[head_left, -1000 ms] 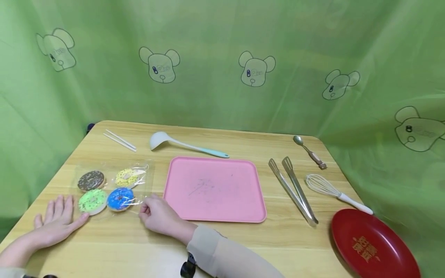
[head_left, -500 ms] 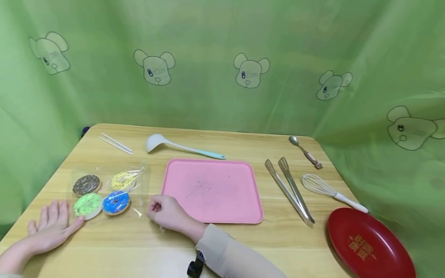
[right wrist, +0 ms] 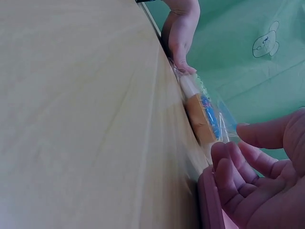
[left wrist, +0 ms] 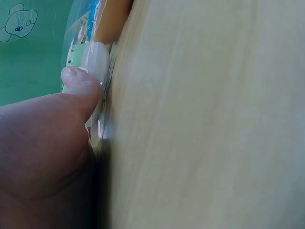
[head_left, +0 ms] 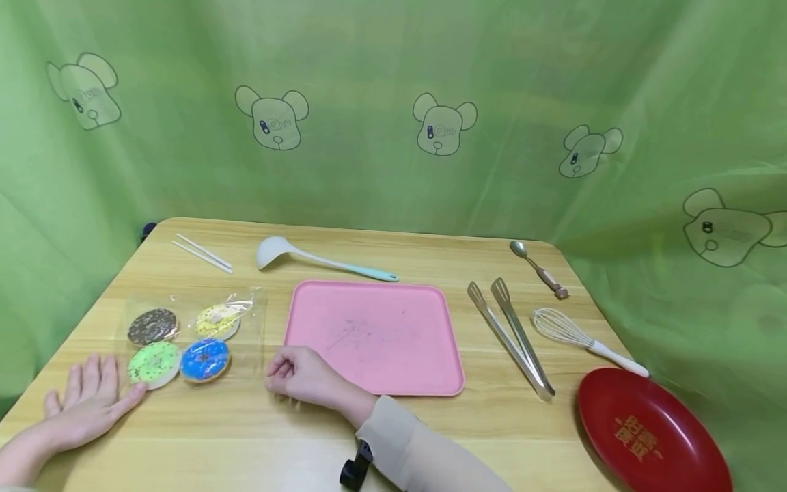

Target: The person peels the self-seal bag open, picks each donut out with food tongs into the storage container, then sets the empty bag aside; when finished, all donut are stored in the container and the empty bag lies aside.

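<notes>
At 8 o'clock of donut bag (head_left: 187, 326), in contact: left hand (head_left: 92, 404), fingers straight; at 4 o'clock, beside pink tray (head_left: 376, 342): right hand (head_left: 307, 376), fingers loosely curled

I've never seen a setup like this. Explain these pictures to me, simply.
There is no machine here: a person works bare-handed, with a left grip and a right grip. The wide view comes from a camera worn on the head; the two close views come from cameras on the wrists. On the wooden table, a clear bag contains a brown doughnut, a yellow doughnut, a green doughnut and a blue doughnut. To its right is a pink tray. Around them are white sticks, a ladle, tongs, a spoon, a whisk and a red plate. The left grip rests on the table, touching the bag beside the green doughnut. The right grip is loosely curled near the bag's edge; nothing shows held.
</notes>
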Demonstrator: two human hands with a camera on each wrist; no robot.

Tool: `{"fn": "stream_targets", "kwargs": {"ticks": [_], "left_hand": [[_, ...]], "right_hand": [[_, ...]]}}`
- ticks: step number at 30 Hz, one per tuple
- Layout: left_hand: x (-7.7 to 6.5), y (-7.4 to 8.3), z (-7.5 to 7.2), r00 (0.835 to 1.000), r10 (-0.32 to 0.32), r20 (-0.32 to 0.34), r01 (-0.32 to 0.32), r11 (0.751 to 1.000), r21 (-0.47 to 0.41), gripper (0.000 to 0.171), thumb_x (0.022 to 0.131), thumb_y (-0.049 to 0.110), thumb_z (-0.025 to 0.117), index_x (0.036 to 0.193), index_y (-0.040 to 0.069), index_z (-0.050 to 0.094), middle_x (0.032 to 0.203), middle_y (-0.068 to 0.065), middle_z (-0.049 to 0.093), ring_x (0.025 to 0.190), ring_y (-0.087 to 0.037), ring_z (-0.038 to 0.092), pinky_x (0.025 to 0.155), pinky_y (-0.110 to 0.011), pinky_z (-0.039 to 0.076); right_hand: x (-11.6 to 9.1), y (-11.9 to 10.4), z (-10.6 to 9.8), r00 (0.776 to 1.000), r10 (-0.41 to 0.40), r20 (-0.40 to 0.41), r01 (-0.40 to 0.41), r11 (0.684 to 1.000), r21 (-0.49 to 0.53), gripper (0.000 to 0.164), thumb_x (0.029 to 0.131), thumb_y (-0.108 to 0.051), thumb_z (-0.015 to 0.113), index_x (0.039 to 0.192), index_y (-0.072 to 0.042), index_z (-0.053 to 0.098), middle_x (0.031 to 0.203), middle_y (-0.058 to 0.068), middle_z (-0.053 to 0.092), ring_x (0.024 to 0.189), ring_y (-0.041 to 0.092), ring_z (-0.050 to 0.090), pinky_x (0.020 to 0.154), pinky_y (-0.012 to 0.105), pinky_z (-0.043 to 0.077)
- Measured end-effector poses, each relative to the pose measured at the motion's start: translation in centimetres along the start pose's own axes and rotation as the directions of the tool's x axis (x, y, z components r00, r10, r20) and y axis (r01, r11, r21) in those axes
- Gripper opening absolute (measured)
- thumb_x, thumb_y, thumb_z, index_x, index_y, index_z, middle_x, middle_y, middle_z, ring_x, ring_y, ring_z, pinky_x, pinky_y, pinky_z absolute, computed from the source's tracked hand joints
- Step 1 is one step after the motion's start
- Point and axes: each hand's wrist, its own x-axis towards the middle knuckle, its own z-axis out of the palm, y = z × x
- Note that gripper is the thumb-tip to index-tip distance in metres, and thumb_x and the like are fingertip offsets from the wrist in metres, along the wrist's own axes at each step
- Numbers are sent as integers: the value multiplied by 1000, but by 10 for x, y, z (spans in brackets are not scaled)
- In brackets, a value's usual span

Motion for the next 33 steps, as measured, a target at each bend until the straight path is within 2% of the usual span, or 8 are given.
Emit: {"fn": "stream_targets", "kwargs": {"ticks": [4, 7, 14, 17, 23, 26, 29, 33], "left_hand": [[0, 0, 0, 1000, 2, -4, -2, 1000, -2, 90, 97, 52, 28, 134, -14, -20, 132, -37, -36, 114, -54, -38, 77, -74, -25], [-1, 1, -1, 1000, 2, -2, -2, 1000, -5, 90, 97, 52, 28, 134, -14, -20, 132, -36, -36, 114, -53, -39, 77, -73, -25], [-2, 2, -1, 1000, 5, -3, -5, 1000, 0, 90, 97, 53, 29, 134, -14, -20, 132, -35, -37, 115, -52, -39, 77, -74, -25], [-2, 3, -1, 1000, 6, -7, -6, 1000, 2, 90, 97, 52, 29, 134, -14, -20, 132, -35, -36, 115, -53, -38, 77, -74, -24], [-1, 4, 2, 1000, 14, -9, -14, 1000, 2, 89, 97, 52, 29, 135, -13, -19, 132, -36, -36, 115, -53, -38, 77, -74, -25], [-1, 3, 2, 1000, 12, -9, -12, 1000, 2, 89, 97, 52, 28, 135, -13, -20, 132, -36, -36, 115, -53, -39, 77, -73, -25], [0, 2, 1, 1000, 4, -7, -4, 1000, 2, 89, 97, 52, 28, 135, -13, -20, 132, -36, -36, 114, -53, -39, 77, -73, -26], [0, 1, 0, 1000, 0, -3, 0, 1000, 1, 89, 97, 52, 28, 134, -13, -20, 132, -36, -36, 114, -53, -39, 76, -73, -26]], "right_hand": [[3, -3, -2, 1000, 2, -22, -3, 1000, -16, 17, 79, -10, 72, 89, -4, 60, 71, -2, 55, 55, 8, 53, 52, 21, 48], [10, -7, 2, 997, 11, -71, -14, 999, -45, 19, 80, -19, 73, 87, -8, 60, 70, -3, 54, 55, 7, 51, 52, 20, 46], [31, -21, 14, 970, 127, -209, -160, 975, -152, 28, 80, -37, 72, 77, -15, 55, 68, -3, 54, 55, 10, 50, 50, 23, 44], [41, -22, 16, 959, 124, -256, -179, 963, -203, 26, 81, -34, 71, 75, -16, 54, 66, -4, 53, 57, 9, 49, 52, 22, 43], [52, -19, 14, 952, 61, -301, -144, 955, -260, 13, 76, -6, 64, 70, -14, 56, 63, -6, 52, 56, 7, 47, 52, 17, 42], [51, -17, 12, 949, 74, -305, -141, 969, -202, 14, 72, 0, 60, 68, -12, 56, 59, -4, 52, 53, 7, 48, 50, 18, 41], [50, -16, 10, 944, 127, -306, -149, 988, -49, 14, 74, 3, 60, 68, -9, 57, 56, 2, 55, 48, 10, 51, 46, 20, 46], [48, -13, 6, 932, 213, -293, -176, 973, 147, 14, 76, 7, 60, 70, -5, 57, 55, 12, 57, 40, 16, 51, 39, 28, 49]]}}
